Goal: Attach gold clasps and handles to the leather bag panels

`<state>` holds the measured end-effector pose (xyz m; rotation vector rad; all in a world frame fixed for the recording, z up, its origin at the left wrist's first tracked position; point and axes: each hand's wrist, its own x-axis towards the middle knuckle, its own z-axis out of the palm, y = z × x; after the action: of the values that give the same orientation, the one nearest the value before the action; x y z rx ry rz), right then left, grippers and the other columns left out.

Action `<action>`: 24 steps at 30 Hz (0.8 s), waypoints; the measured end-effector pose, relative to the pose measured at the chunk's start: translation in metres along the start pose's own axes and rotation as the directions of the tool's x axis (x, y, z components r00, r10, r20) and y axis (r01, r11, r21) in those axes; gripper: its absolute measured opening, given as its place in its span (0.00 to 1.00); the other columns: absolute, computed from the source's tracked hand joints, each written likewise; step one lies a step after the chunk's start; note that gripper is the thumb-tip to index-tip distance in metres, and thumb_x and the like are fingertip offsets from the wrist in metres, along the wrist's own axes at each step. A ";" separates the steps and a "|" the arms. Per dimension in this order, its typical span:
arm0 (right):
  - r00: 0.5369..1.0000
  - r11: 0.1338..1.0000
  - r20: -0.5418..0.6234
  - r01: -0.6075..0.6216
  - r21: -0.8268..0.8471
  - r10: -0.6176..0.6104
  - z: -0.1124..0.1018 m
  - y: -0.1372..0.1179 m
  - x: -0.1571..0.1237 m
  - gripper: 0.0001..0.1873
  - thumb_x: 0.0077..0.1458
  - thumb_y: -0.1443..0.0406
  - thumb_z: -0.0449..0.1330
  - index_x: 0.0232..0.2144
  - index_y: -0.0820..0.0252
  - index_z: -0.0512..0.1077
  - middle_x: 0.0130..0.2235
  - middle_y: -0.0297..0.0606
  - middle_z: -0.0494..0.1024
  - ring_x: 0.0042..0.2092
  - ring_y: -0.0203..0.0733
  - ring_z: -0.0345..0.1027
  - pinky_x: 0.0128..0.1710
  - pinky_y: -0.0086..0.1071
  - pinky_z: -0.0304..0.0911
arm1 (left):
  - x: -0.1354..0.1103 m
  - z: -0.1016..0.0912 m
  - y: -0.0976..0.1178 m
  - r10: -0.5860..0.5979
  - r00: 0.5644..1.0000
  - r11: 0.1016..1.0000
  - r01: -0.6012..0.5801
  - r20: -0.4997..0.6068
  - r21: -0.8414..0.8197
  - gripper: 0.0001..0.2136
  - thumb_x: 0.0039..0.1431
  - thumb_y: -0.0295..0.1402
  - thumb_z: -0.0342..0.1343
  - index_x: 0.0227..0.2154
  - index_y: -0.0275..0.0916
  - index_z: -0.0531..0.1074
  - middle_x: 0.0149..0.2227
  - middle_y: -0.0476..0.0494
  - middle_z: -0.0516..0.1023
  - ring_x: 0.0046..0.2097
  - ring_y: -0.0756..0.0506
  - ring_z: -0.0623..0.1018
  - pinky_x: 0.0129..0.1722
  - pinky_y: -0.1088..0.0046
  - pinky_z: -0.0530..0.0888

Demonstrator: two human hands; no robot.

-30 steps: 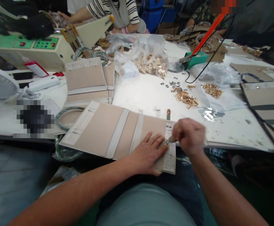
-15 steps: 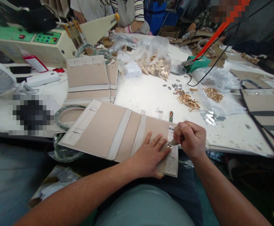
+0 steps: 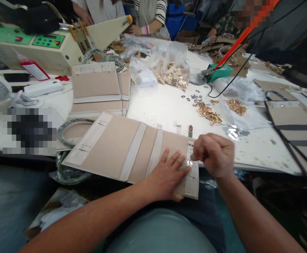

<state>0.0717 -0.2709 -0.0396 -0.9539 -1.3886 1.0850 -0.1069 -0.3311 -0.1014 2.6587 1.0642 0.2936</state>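
Observation:
An unfolded beige bag panel (image 3: pixel 111 144) with pale strips lies across the table's front edge. My left hand (image 3: pixel 168 175) rests flat on its right part, fingers spread. Beside that hand's fingertips a small shiny metal clasp plate (image 3: pixel 189 163) sits on the pale end strip. My right hand (image 3: pixel 214 153) is a fist just above and right of the plate. A dull grey, blunt-tipped tool (image 3: pixel 193 157) pokes out of the fist; the rest of it is hidden. Past the panel's far edge sticks a green tab with a gold-coloured fitting (image 3: pixel 190 129).
Gold-coloured fittings (image 3: pixel 208 114) and small metal plates (image 3: pixel 195 97) lie loose beyond the panel. Plastic bags of fittings (image 3: pixel 174 72) stand behind. More panels (image 3: pixel 97 82) are stacked left, near a cream machine (image 3: pixel 48 49). An orange arm (image 3: pixel 244 35) slants overhead. People stand across the table.
My right fist has lifted slightly, and the grey tool tip has moved up from beside the metal plate. My left hand keeps its place on the panel. The view has shifted a little.

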 end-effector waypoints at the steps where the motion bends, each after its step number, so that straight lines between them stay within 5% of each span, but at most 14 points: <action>1: 1.000 1.000 -0.010 -0.016 0.020 0.016 0.000 0.003 -0.002 0.26 0.64 0.55 0.62 0.16 0.56 0.65 0.17 0.30 0.64 0.19 0.34 0.56 0.20 0.30 0.54 | 0.000 0.000 0.000 0.004 1.000 1.000 -0.004 0.006 0.001 0.48 0.46 0.54 0.69 0.68 0.40 0.60 0.72 0.27 0.56 0.74 0.27 0.51 0.71 0.37 0.37; 8: 0.995 0.992 -0.098 0.038 0.117 -0.027 0.002 0.011 -0.008 0.25 0.63 0.55 0.62 0.17 0.56 0.64 0.17 0.29 0.63 0.19 0.33 0.57 0.19 0.29 0.55 | 0.001 0.000 0.002 0.001 1.000 0.999 -0.002 0.024 0.044 0.48 0.47 0.54 0.69 0.68 0.39 0.60 0.71 0.27 0.57 0.74 0.26 0.51 0.71 0.37 0.38; 14: 0.989 0.997 -0.135 -0.063 0.040 0.068 -0.012 0.010 -0.011 0.27 0.64 0.51 0.61 0.18 0.57 0.63 0.17 0.28 0.63 0.18 0.31 0.56 0.18 0.27 0.53 | 0.000 -0.006 0.007 0.006 0.999 0.998 -0.010 0.054 0.066 0.46 0.49 0.54 0.66 0.68 0.40 0.60 0.72 0.30 0.58 0.74 0.27 0.51 0.72 0.39 0.42; 20: 0.953 0.955 -0.212 -0.159 0.252 0.214 -0.051 -0.039 -0.083 0.26 0.62 0.49 0.63 0.20 0.57 0.64 0.19 0.27 0.62 0.18 0.31 0.54 0.18 0.28 0.54 | -0.007 -0.026 0.012 0.044 0.999 0.997 -0.046 -0.024 -0.063 0.32 0.52 0.41 0.64 0.61 0.41 0.70 0.67 0.37 0.69 0.70 0.32 0.64 0.71 0.47 0.56; 24: 0.918 0.906 -0.064 -0.372 0.204 0.392 -0.052 -0.046 -0.135 0.29 0.62 0.44 0.60 0.21 0.57 0.63 0.17 0.27 0.61 0.16 0.32 0.52 0.15 0.27 0.50 | -0.012 -0.077 0.009 -0.041 0.984 0.972 -0.002 -0.175 -0.235 0.23 0.60 0.32 0.54 0.59 0.42 0.74 0.60 0.40 0.77 0.61 0.40 0.75 0.65 0.58 0.70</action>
<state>0.1378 -0.4069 -0.0306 -1.1547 -1.0133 1.4109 -0.1317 -0.3332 -0.0273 2.4447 1.0349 0.6244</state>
